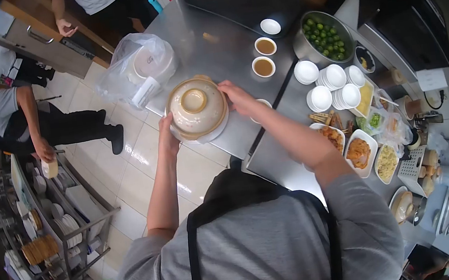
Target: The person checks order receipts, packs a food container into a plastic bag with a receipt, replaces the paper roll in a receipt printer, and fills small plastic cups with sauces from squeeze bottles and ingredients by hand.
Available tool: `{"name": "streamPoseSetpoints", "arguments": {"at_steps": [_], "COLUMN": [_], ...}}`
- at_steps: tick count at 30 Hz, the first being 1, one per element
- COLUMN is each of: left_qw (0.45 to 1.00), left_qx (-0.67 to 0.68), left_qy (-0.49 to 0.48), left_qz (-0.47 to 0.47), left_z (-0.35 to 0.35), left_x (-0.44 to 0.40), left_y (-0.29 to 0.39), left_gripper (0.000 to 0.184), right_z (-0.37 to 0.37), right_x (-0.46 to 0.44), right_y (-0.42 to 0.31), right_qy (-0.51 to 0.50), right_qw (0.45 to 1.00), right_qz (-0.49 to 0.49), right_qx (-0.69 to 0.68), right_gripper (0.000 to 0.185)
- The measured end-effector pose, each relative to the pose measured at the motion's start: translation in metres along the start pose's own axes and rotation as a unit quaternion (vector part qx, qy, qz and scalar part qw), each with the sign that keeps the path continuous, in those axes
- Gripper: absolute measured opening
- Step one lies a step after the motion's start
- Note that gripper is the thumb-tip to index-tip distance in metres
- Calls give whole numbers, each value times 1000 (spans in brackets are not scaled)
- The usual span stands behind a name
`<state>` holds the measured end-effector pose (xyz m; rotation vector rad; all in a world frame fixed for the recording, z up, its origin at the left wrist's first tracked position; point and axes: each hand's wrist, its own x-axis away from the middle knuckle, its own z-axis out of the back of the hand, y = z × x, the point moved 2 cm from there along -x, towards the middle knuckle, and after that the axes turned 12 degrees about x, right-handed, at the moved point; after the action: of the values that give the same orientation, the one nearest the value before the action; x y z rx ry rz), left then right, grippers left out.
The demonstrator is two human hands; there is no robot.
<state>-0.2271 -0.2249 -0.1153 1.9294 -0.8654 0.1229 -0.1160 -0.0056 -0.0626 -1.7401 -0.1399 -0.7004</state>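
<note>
A beige lidded clay pot (195, 106) with a round knob on its lid is between my two hands at the corner of the steel counter. My left hand (167, 137) grips its left side. On the opposite side, my right hand (239, 98) has its fingers closed on the pot's edge. A white rim shows under the pot; whether it is a plate cannot be made out. Just behind the pot lies a clear plastic bag (119, 69) around a white bowl (151, 62). A small white dish (261, 110) is partly hidden by my right forearm.
Sauce cups (264, 67), a pot of green limes (325, 37), stacked white dishes (334, 77) and food trays (359, 153) stand to the right. At left, a person (34, 117) holds a container beside a shelf rack (64, 217). Other people stand beyond the counter.
</note>
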Motion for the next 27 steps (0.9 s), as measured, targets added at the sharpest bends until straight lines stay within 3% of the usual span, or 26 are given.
{"name": "streamPoseSetpoints", "arguments": {"at_steps": [1,3,5,7,9,11,13,15,16,18,19,21,22,24,25,26,27], "left_qw": [1000,981,982,989,989,986,980,991,994,996,997,999,998,999,999,1000,1000], "left_qx": [-3,-162,-166,-67,-97,-133,-184,-118,-89,-76,-60,-36,-52,-55,-44,-31,-19], "left_qy": [-1,85,30,35,43,35,51,53,45,26,25,-15,12,-2,-15,0,13], "left_qz": [7,70,88,130,105,91,51,33,38,37,30,15,21,-4,-15,-7,1], "left_z": [-9,-33,-15,-15,-23,-37,-48,-56,-62,-70,-76,-94,-98,-114,-120,-124,-127], "left_x": [4,23,5,-5,-15,-25,-39,-55,-64,-81,-95,-114,-130,-145,-156,-170,-186], "left_y": [8,31,27,22,12,-3,-12,-20,-21,-24,-27,-30,-33,-30,-30,-31,-32], "left_gripper": [58,60,68,54,46,38,24,16,14,12,12,13,16,20,22,23,23], "right_z": [6,22,43,50,47,53,65,76,90,99,109,150,160,192,202,220,231], "right_x": [-16,-53,-100,-136,-132,-135,-152,-149,-120,-40,17,99,147,215,242,257,265], "right_y": [-5,-19,-42,-74,-91,-99,-90,-82,-83,-92,-101,-83,-87,-63,-49,-33,-21], "right_qy": [4,-25,-44,151,367,222,209,290,306,304,278,228,220,283,327,313,321], "right_qw": [1000,977,937,801,606,665,785,776,776,758,788,806,800,788,787,765,766], "right_qz": [-4,56,97,176,226,106,65,139,121,253,176,147,60,18,51,-26,-30], "right_qx": [-4,205,333,553,669,705,579,543,537,518,521,526,555,547,521,563,557], "right_gripper": [25,24,24,28,29,32,34,32,32,28,30,32,29,26,24,23,23]}}
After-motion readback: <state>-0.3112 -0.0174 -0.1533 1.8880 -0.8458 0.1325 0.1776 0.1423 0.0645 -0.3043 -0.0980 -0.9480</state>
